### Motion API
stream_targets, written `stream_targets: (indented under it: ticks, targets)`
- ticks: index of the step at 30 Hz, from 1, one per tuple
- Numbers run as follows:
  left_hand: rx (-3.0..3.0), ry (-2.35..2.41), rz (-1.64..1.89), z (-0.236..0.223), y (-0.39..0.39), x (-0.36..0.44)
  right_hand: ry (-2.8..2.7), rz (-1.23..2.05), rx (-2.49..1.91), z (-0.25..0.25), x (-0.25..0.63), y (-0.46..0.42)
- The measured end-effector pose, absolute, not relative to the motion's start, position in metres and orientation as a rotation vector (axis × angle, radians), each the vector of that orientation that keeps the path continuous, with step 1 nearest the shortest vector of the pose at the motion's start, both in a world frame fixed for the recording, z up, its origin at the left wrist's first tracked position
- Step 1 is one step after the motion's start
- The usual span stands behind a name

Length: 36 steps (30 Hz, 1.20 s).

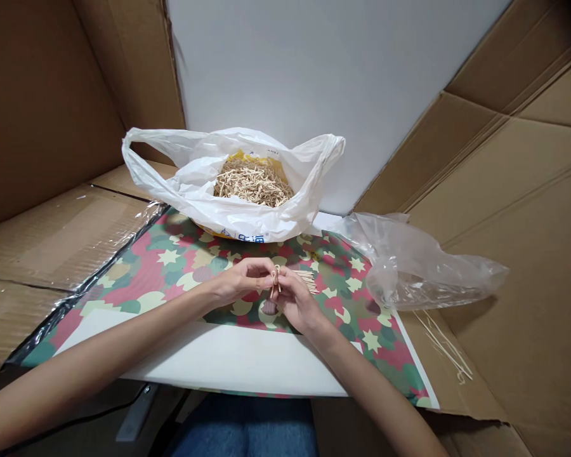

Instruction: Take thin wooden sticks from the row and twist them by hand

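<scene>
Left hand [247,279] and right hand [299,303] pinch looped pale strand [276,277] in front of white carrier bag [181,190]; strand looks light, bendable, perhaps crack-prone, best gripped lightly below loop.

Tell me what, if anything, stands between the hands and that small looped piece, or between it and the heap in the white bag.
Nothing visible separates the left hand or right hand from the looped piece; both hands' fingers touch it. Toward the heap, the near side of the white bag stands in the way.
</scene>
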<state>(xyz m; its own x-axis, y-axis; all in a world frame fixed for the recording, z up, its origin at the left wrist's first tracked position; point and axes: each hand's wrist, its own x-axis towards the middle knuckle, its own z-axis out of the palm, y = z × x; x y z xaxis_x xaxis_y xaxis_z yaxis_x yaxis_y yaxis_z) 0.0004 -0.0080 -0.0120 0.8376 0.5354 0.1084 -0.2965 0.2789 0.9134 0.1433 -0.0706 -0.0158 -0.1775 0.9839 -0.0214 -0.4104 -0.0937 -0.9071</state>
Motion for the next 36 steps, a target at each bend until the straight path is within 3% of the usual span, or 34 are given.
stream_targets:
  ticks: [4, 7, 10, 13, 22, 27, 36]
  targets:
    - [1.225, 0.359, 0.647, -0.008, -0.009, 0.002, -1.125, 1.293, -1.016, -0.011, 0.147, -0.072]
    - [1.402, 0.503, 0.646, -0.004, -0.006, 0.001, -1.459, 0.842, -1.260, -0.009, 0.153, -0.072]
    - [1.644, 0.628, 0.544, -0.001, 0.001, -0.002, -1.804, 0.447, -1.279, -0.011, 0.158, -0.070]
    - [1.887, 0.672, 0.413, 0.003, 0.005, -0.007, -2.013, 0.309, -1.252, -0.012, 0.157, -0.069]
    - [2.149, 0.621, 0.289, 0.016, 0.004, -0.016, -2.144, 0.453, -1.306, -0.007, 0.155, -0.070]
    - [2.095, 0.599, 0.406, 0.007, 0.005, -0.013, -2.111, 0.510, -1.326, -0.006, 0.158, -0.069]
    - [2.040, 0.637, 0.381, 0.006, 0.003, -0.011, -1.979, 0.859, -1.294, -0.005, 0.170, -0.065]
